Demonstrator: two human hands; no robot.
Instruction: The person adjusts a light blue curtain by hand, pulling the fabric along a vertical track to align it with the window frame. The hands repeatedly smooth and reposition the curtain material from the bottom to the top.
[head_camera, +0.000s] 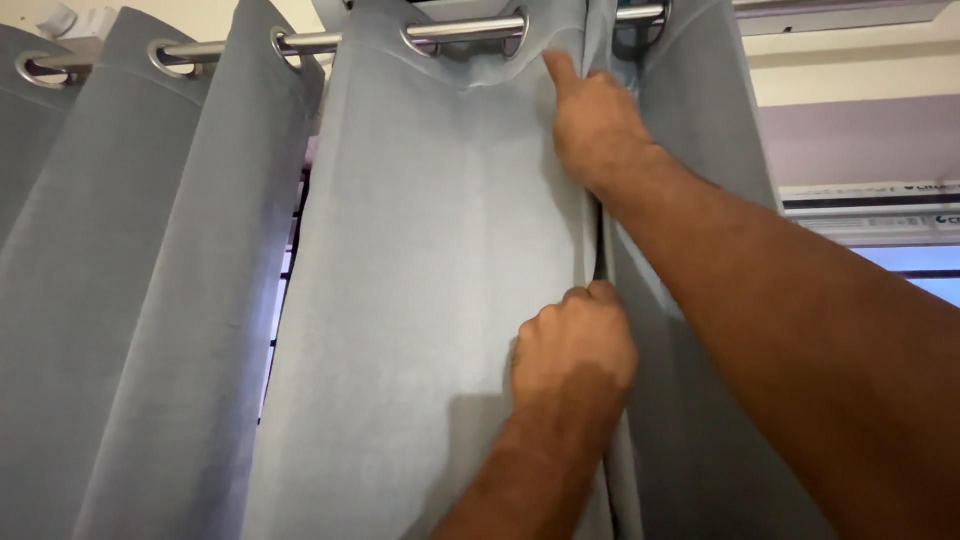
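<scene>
A grey-blue eyelet curtain (420, 260) hangs in folds from a silver metal rod (330, 42) that runs through its metal rings. My right hand (595, 125) is raised near the rod and grips the curtain's right edge fold, thumb pressed on the front of the fabric. Lower down, my left hand (572, 350) is closed around the same vertical edge of the panel. A second strip of curtain (690, 120) hangs just behind my right forearm.
More curtain folds (120, 300) hang to the left, with a dark window gap (285, 270) between panels. An air conditioner unit (870, 215) sits on the lilac wall at the right, with a bright window pane (925, 270) below it.
</scene>
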